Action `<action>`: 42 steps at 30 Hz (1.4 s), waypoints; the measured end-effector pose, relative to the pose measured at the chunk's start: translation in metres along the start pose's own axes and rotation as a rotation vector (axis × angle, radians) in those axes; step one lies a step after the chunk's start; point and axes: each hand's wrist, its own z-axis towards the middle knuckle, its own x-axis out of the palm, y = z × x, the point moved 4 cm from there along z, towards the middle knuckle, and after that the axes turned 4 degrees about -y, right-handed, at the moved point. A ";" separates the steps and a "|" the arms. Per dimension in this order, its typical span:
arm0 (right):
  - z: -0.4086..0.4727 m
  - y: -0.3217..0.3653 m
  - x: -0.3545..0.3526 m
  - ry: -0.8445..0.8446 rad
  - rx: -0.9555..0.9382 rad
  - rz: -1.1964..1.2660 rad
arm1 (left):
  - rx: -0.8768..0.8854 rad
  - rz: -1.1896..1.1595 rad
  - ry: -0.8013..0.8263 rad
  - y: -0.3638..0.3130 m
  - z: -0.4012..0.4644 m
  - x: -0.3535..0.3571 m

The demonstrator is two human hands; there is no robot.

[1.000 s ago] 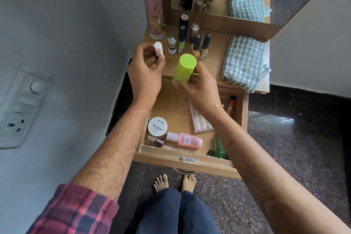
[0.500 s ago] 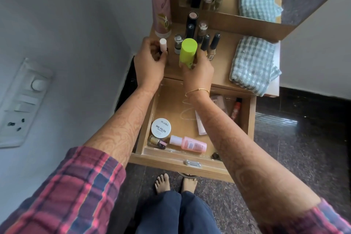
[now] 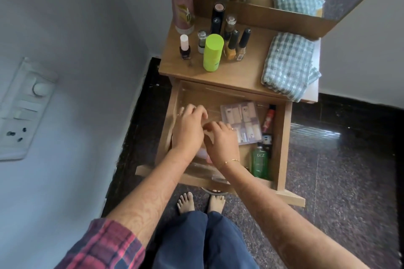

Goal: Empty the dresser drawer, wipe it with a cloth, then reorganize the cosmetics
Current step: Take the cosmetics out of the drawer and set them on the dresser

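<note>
Both my hands are inside the drawer (image 3: pixel 282 137): left hand (image 3: pixel 188 129) and right hand (image 3: pixel 220 140) have curled fingers; any grasp is hidden. Risk: blind reaching could topple bottles (image 3: pixel 259 162) right of them.

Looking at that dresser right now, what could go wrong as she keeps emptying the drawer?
The upright lime-green cylindrical bottle and the slim nail polish bottles stand crowded near the wooden dresser top's front edge; adding more could topple one into the open wooden drawer. Both hands, left and right, reach in close together and might bump each other.
</note>
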 end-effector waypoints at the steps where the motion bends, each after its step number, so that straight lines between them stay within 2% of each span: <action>1: -0.006 -0.007 0.008 0.121 0.012 -0.092 | -0.018 0.089 0.123 0.005 -0.004 0.009; 3: -0.014 -0.017 0.014 0.297 0.055 -0.210 | -0.075 0.257 0.368 0.016 -0.010 0.024; 5: -0.015 -0.020 0.013 0.372 0.089 -0.236 | -0.122 0.369 0.475 0.024 -0.015 0.030; 10: -0.015 -0.015 0.015 0.479 0.047 -0.346 | -0.133 0.505 0.380 0.022 -0.016 0.034; 14: -0.019 -0.019 0.009 0.490 0.041 -0.355 | -0.159 0.481 0.321 0.020 -0.012 0.033; 16: -0.016 -0.021 -0.003 0.411 0.116 -0.262 | -0.162 0.381 0.240 0.015 -0.005 0.022; 18: -0.010 -0.023 -0.022 0.251 0.223 -0.124 | -0.142 0.194 0.094 0.002 0.004 0.002; 20: -0.005 -0.026 -0.046 0.024 0.298 0.044 | -0.106 -0.030 -0.064 -0.018 0.011 -0.018; 23: -0.001 -0.023 -0.086 -0.352 0.241 0.228 | 0.019 -0.229 -0.232 -0.054 0.017 -0.037; 25: 0.003 -0.020 -0.110 -0.528 0.215 0.292 | 0.098 -0.313 -0.256 -0.077 0.021 -0.039; 28: 0.016 -0.021 -0.141 -0.694 0.197 0.361 | 0.135 -0.405 -0.244 -0.099 0.035 -0.035; 33: 0.046 -0.031 -0.170 -0.789 0.142 0.453 | 0.168 -0.338 -0.184 -0.104 0.067 -0.013; 36: 0.064 -0.035 -0.175 -0.745 0.124 0.464 | 0.158 -0.293 -0.145 -0.100 0.077 -0.003; 42: 0.104 -0.039 -0.175 -0.659 0.109 0.432 | 0.252 -0.216 -0.120 -0.091 0.076 0.008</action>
